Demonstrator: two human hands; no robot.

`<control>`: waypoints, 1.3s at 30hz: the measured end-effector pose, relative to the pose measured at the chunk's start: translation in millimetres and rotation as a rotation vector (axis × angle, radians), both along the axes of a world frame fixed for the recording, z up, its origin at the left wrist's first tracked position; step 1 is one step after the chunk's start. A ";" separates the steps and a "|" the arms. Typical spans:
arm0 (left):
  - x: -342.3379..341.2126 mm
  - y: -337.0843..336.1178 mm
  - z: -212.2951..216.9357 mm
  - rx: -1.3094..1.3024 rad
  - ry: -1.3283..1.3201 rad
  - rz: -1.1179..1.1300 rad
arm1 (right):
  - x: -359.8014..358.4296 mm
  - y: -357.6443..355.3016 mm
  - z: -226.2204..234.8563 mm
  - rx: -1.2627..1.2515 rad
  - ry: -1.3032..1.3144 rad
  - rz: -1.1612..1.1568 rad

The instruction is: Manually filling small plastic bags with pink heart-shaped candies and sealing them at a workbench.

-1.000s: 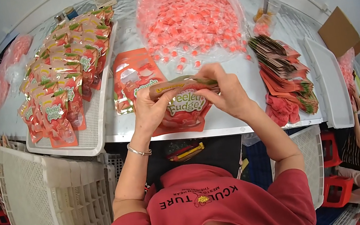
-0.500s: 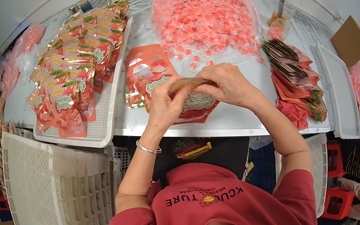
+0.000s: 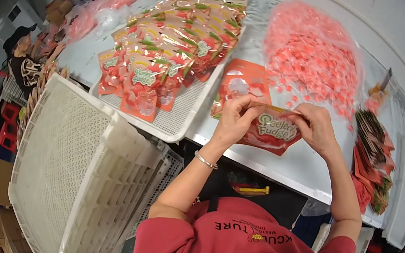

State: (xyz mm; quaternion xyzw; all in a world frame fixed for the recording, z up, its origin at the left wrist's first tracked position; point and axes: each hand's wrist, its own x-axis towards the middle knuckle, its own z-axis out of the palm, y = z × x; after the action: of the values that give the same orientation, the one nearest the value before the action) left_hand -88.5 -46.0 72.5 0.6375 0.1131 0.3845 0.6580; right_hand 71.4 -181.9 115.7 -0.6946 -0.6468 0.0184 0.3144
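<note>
The left hand (image 3: 237, 120) and right hand (image 3: 317, 128) pinch 1 red pouch (image 3: 275, 129) by its upper corners; if either grip slackens, it could drop onto the table (image 3: 301, 167).

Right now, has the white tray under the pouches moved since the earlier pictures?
No; against the table's front edge, the white tray has kept its place, though the view swung.

My left grip (image 3: 235, 120) and right grip (image 3: 317, 127) pinch a red pouch (image 3: 276, 138) near its upper corners, to the right of the white tray (image 3: 174, 121). Glossy pouches (image 3: 167, 51) are heaped on that tray. On the counter (image 3: 299, 166), right beside the tray, lies a flat pouch (image 3: 241, 84); farther right of the tray sits a bag of pink candies (image 3: 314, 55). To the tray's left stand stacked crates (image 3: 64, 140).
</note>
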 end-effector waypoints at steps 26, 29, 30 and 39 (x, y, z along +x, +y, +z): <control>-106.8 166.8 -104.6 0.176 1.145 1.093 | -159.0 356.4 -89.9 0.236 0.366 0.288; -110.8 174.4 -104.1 0.136 1.271 1.103 | -124.5 304.1 -101.5 0.370 0.225 0.317; -114.8 179.9 -103.5 0.155 1.268 1.104 | -108.2 272.7 -94.1 0.244 0.403 0.370; -76.8 253.5 -137.5 0.559 0.864 1.036 | 28.9 77.1 -213.2 -0.039 0.735 -0.207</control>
State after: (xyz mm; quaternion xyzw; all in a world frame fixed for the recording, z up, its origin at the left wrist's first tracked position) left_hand -165.3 207.5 -65.0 0.7413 0.5473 0.3752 0.1009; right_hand 100.4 -104.8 -97.5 -0.7093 -0.4169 0.2467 0.5122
